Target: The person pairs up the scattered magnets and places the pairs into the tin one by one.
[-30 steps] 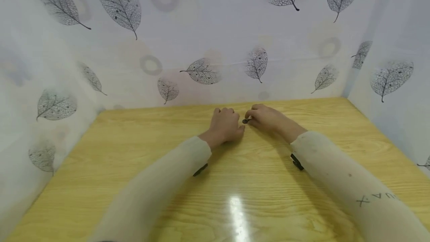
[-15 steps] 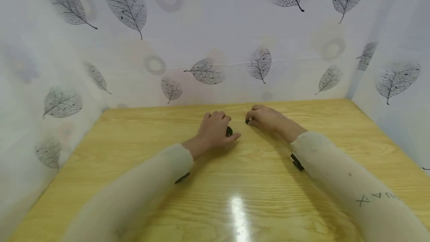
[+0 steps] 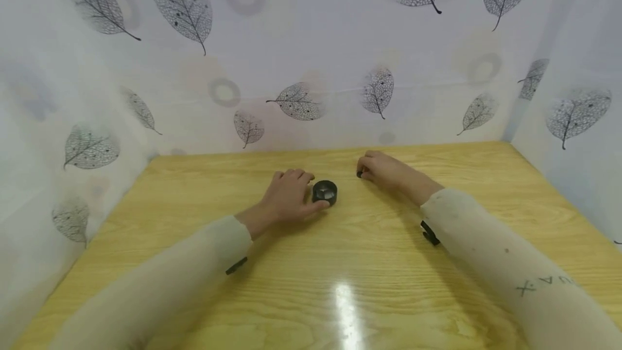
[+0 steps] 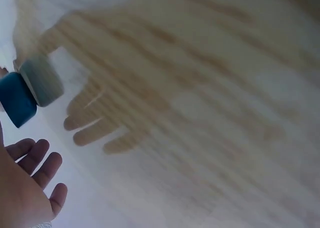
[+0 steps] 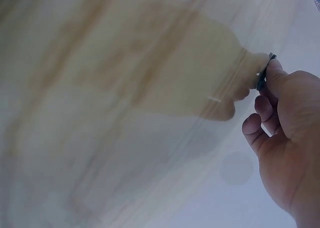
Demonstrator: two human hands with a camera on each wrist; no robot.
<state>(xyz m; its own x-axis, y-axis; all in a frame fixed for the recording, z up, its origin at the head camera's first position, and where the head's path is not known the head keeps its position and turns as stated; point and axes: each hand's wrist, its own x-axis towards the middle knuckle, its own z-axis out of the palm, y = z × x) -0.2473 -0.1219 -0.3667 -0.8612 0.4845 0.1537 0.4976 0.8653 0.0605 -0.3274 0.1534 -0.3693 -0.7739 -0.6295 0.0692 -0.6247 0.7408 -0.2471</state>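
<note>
A short, black, round cylinder [image 3: 324,192] stands on the wooden table, with something pale grey visible inside its rim. In the left wrist view the same cylinder [image 4: 17,99] looks dark teal. My left hand [image 3: 290,197] is beside it on the left, thumb and fingers spread around its near side; the left wrist view shows a gap between the fingertips and the cylinder. To the right, my right hand [image 3: 384,169] pinches a small dark piece [image 3: 359,174] between thumb and finger. From the right wrist camera this piece [image 5: 264,74] appears thin and flat, its rest covered by the fingers.
The glossy wooden table [image 3: 418,285] reflects both hands and a bright light streak. A white curtain with a leaf print [image 3: 311,42] encloses the back and both sides. Dark straps show under both sleeves.
My left hand has drawn away to the left and nearer, loosening from the black cylinder, which now stands uncovered on the table. The right hand stays nearly still with the small dark piece.
</note>
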